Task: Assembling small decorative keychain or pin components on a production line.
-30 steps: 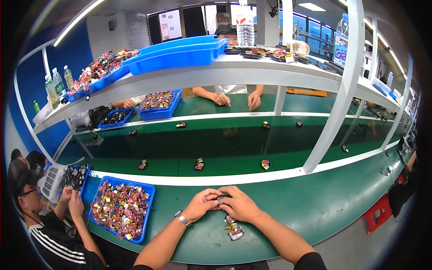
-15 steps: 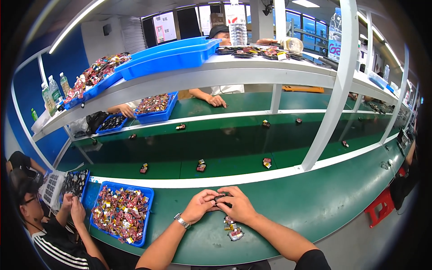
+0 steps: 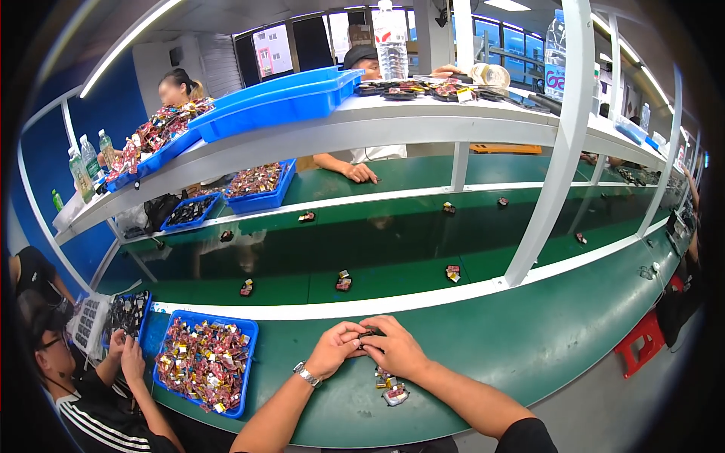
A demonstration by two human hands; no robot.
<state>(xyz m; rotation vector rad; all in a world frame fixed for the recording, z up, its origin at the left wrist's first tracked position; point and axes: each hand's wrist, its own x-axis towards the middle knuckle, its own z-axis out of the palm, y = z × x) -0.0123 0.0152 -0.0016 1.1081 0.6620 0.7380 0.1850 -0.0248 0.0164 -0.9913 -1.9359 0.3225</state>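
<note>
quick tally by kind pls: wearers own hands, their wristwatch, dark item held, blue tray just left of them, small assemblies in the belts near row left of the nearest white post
Hands: 2 (left hand, right hand)
Wristwatch: 1
Dark item, partly hidden: 1
Blue tray: 1
Small assemblies: 3
Total: 8

1. Dark piece (image 3: pixel 368 333): mostly covered by hands (image 3: pixel 397 350).
2. Right sleeve (image 3: pixel 522 438): cut off by lower edge.
3. Parts (image 3: pixel 202 362) in near tray (image 3: pixel 252 361): too small to identify.
4. Far worker (image 3: pixel 360 55): partly hidden behind shelf (image 3: pixel 377 136).
</note>
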